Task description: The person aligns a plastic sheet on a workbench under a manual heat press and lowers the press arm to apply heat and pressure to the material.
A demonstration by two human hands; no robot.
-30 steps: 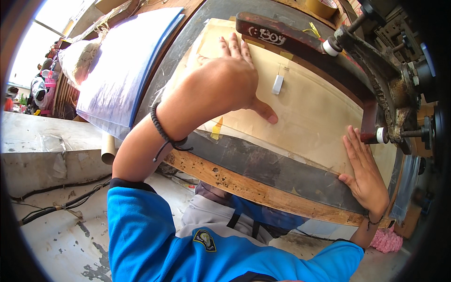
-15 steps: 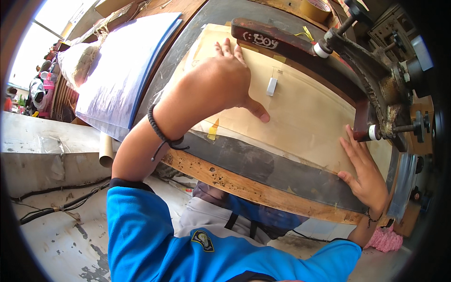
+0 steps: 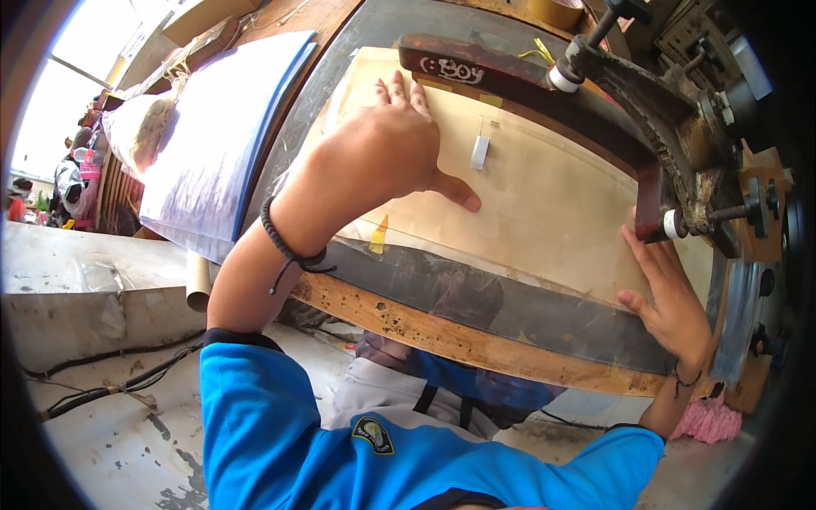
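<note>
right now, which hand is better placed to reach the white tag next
Probably the left hand: its thumb is close to the white tag, while the right hand is farther off, near the red frame.

The broad flat tan sheet (image 3: 544,212) is contrasting with a small white rectangular tag (image 3: 480,153), the long dark-maroon metal frame (image 3: 527,89) is bearing white scrawl (image 3: 452,69), and the bright blue cloth shirt (image 3: 259,399) is showing black cuffs (image 3: 242,339).

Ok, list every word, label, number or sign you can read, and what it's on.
Dark red bar: white hand-drawn lettering, legible but not quoted here.
Badge on the blue shirt: lettering too small to read.
Tan sheet: tiny dark marks, too small to read.
</note>
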